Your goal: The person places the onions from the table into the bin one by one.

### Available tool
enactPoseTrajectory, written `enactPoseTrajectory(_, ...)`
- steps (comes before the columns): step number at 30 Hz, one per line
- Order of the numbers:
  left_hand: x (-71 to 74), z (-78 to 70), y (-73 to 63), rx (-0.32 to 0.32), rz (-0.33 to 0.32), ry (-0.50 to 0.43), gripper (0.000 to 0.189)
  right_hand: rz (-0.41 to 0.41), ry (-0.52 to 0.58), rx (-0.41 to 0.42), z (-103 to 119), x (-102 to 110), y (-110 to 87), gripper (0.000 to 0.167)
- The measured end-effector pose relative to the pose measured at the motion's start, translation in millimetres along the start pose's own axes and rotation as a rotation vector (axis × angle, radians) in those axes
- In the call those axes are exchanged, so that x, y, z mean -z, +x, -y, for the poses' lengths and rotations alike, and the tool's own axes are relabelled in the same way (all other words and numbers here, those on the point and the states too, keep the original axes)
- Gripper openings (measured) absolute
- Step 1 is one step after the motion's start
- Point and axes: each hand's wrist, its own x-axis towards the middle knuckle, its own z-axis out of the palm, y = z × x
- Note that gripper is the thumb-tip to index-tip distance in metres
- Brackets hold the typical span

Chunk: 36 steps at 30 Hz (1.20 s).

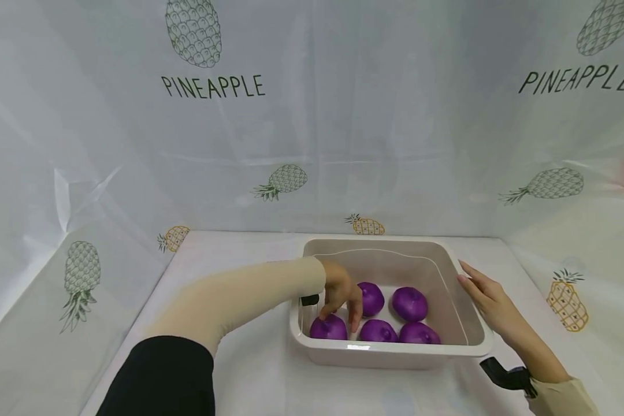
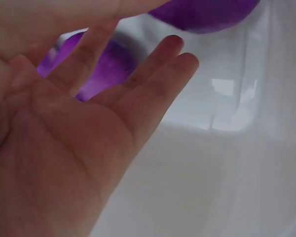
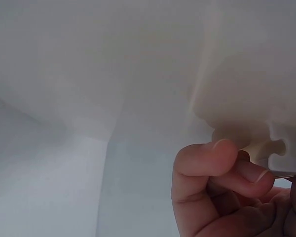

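A white plastic bin (image 1: 390, 353) holds several round, purple, onion-like things, one of them a purple ball (image 1: 409, 304) at the back right. My left hand (image 1: 342, 292) reaches down inside, its fingertips right at the near-left purple ball (image 1: 329, 327). In the left wrist view its fingers (image 2: 160, 74) are spread loosely and do not wrap round anything. My right hand (image 1: 491, 300) grips the bin's right rim. The right wrist view shows its fingers (image 3: 207, 160) curled beneath that rim (image 3: 288, 163).
A white table (image 1: 249, 370) bears the bin. Behind and on both sides hangs a pale sheet (image 1: 395, 144) printed with pineapples. A black strap piece (image 1: 504, 375) sits on the right wrist, below the bin's near-right corner.
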Motion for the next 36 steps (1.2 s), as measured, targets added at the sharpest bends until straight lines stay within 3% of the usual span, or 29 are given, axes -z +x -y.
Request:
enactPoseTrajectory(4,4.9,-3.0,-12.4,-0.128,-0.077,0.082,0.063,0.014,0.034,-0.028,0,0,1.5,0.052)
enactPoseTrajectory(8,9.2,-6.0,-38.4,-0.237,-0.210,0.142,0.049,0.015,0.044,-0.055,-2,2,3.4,0.053)
enactPoseTrajectory(12,9.3,-2.8,-68.4,-0.230,-0.365,0.085,0.036,0.014,0.047,-0.072,-5,5,4.1,0.053)
enactPoseTrajectory(21,1.9,28.8,-125.6,-0.307,-0.661,-0.005,0.034,0.025,0.078,-0.087,-12,15,4.9,0.054)
enactPoseTrajectory(25,-8.9,50.1,-141.6,-0.318,-0.779,-0.057,0.036,-0.001,0.064,-0.080,-16,18,6.0,0.052)
enactPoseTrajectory(29,-25.9,75.3,-154.1,-0.285,-0.907,-0.115,0.038,-0.034,0.022,-0.070,-19,20,5.7,0.049)
enactPoseTrajectory(36,-74.3,122.9,-168.2,-0.202,-1.070,-0.278,0.044,-0.092,0.022,-0.043,-29,25,3.5,0.040)
